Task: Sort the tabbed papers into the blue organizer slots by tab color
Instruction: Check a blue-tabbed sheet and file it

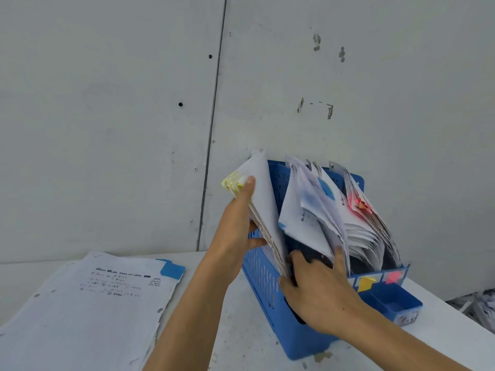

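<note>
A blue perforated organizer (263,277) stands on the white table against the wall. My left hand (237,223) grips a thick bundle of yellow-tabbed papers (263,199) at the organizer's left slot, thumb near the yellow tabs. My right hand (318,287) reaches into the front of the organizer, fingers spread against the blue-tabbed papers (308,210) in the middle slot. Red-tabbed papers (367,218) fill the right slot. A stack of papers (91,303) lies flat at the left, the top sheet carrying a blue tab (172,269).
Yellow and pink labels (380,281) mark the organizer's front, above a small blue tray (396,303). More loose papers (479,306) lie at the far right beyond the table edge. The grey wall is right behind the organizer.
</note>
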